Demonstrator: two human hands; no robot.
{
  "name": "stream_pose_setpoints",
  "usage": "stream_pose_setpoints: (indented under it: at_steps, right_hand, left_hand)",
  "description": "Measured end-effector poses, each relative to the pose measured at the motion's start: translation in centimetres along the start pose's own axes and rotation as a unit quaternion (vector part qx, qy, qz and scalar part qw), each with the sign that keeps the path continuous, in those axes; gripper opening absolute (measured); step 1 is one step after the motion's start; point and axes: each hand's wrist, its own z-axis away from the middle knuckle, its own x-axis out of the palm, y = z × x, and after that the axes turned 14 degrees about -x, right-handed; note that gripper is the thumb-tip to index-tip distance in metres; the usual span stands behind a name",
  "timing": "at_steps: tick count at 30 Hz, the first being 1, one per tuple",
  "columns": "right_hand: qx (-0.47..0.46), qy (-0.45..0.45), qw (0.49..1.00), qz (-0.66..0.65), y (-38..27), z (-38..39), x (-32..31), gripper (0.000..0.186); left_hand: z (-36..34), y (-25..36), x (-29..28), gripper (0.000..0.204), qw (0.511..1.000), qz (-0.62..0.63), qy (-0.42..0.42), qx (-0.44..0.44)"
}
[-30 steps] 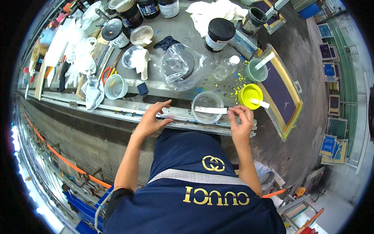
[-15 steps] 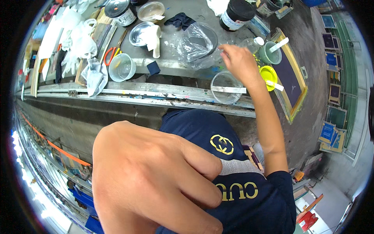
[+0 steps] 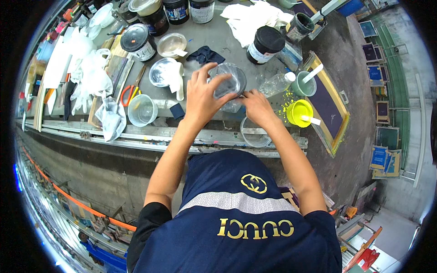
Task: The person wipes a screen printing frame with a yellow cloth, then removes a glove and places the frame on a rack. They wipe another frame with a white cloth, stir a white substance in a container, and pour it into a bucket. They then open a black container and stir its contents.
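Note:
My left hand (image 3: 205,95) curls over the left side of a round dark container in clear plastic (image 3: 234,79), thumb on its lower edge. My right hand (image 3: 255,102) grips the lower right edge of the same wrapped container. A clear bottle with white cap (image 3: 275,84) lies just right of it. A yellow cup with white stick (image 3: 298,113) and a greyish-green cup with stick (image 3: 300,86) stand further right. A clear tub with a strip across it (image 3: 255,139) is below my right hand.
Black lidded pots (image 3: 266,43), white cloths (image 3: 246,18), orange scissors (image 3: 127,93), an empty clear cup (image 3: 142,110) and white plastic bags (image 3: 86,73) crowd the worktable. A framed screen (image 3: 330,109) leans at the right; a metal rail (image 3: 173,142) runs along the front edge.
My left hand, low near the front rail and then large near the camera, is now on the wrapped container. My right hand moved from the tub's strip up to that container.

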Motion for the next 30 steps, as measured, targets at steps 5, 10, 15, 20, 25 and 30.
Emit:
stream_pose_setpoints:
  at_steps: [5, 10, 15, 20, 25, 30]
  right_hand:
    - [-0.016, 0.139, 0.986, -0.093, 1.0, 1.3, 0.0, 0.035]
    - [0.032, 0.210, 0.961, -0.174, -0.7, 0.7, -4.3, 0.024]
    - [-0.018, 0.225, 0.969, -0.097, -1.7, -1.6, -7.8, 0.020]
    - [-0.115, 0.199, 0.968, -0.097, -2.3, -5.2, -8.6, 0.030]
    - [-0.080, 0.156, 0.975, -0.133, -1.4, -5.2, -8.3, 0.055]
    - [-0.066, 0.153, 0.979, -0.115, -1.5, -1.4, -7.2, 0.096]
  left_hand:
    - [2.8, -3.4, 1.4, 0.029, 0.976, 0.126, 0.044, -0.172]
    - [4.9, -9.4, 5.9, 0.022, 0.851, 0.373, 0.035, -0.368]
    - [4.0, -11.5, 9.4, 0.021, 0.902, 0.278, 0.073, -0.321]
    - [4.0, -13.0, 11.0, 0.030, 0.969, 0.054, 0.043, -0.237]
    - [5.0, -8.2, 6.4, 0.067, 0.982, 0.024, 0.094, -0.159]
    - [7.3, -6.3, 5.2, 0.109, 0.970, 0.201, -0.036, -0.135]
